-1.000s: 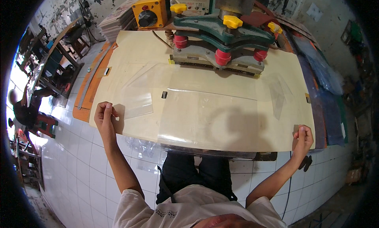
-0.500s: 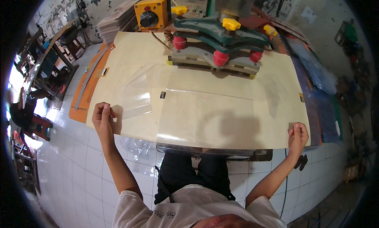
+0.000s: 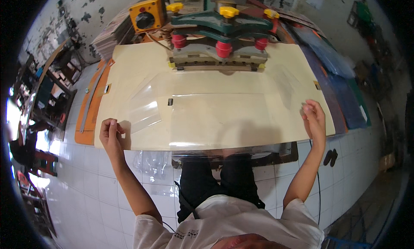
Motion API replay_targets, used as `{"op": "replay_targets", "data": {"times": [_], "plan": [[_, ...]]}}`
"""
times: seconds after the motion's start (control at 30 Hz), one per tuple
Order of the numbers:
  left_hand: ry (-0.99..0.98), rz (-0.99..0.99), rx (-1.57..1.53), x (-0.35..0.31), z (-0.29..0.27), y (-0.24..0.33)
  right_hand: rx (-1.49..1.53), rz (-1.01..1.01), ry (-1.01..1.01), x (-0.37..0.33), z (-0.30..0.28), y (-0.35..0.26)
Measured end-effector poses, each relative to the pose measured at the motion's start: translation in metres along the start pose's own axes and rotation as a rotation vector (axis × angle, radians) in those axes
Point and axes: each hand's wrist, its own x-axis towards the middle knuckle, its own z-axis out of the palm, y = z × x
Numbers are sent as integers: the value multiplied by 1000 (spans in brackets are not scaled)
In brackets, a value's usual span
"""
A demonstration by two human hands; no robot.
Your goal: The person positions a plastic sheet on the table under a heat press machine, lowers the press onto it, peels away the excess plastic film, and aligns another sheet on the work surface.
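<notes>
My left hand (image 3: 112,133) hovers at the left front part of a cream board (image 3: 207,83), fingers curled and thumb pressed to them; what they hold, if anything, is hidden. My right hand (image 3: 315,119) is above the board's right side, fingers loosely apart and holding nothing. A large clear plastic sheet (image 3: 220,119) lies in the middle, its front edge at the board's front. Smaller clear pieces lie left (image 3: 146,109) and right (image 3: 284,87) of it. Behind the sheet stands a press head (image 3: 222,46) with green plates, red spacers and yellow knobs.
An orange control box (image 3: 146,15) with a black knob stands at the back left, near a stack of sheets (image 3: 113,38). A metal ruler (image 3: 92,98) lies on an orange board at left. Blue plastic sheets (image 3: 330,61) lie at right. Clear plastic (image 3: 155,165) hangs below the front edge.
My right hand has moved away from me and its fingers have opened. My left hand stays curled near the left front. The view has shifted, so the press appears further left and higher.
</notes>
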Motion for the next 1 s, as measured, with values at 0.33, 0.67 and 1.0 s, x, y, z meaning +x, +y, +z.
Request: {"op": "replay_targets", "data": {"times": [0.33,0.67,1.0], "plan": [[-21,-7,46,-6,1,-5,-381,-117,-8,15,52,-11],[15,4,119,-7,5,-9,-679,-47,-181,25,58,-39],[22,45,204,-4,9,-12,-749,-458,-143,56,68,-59]]}}
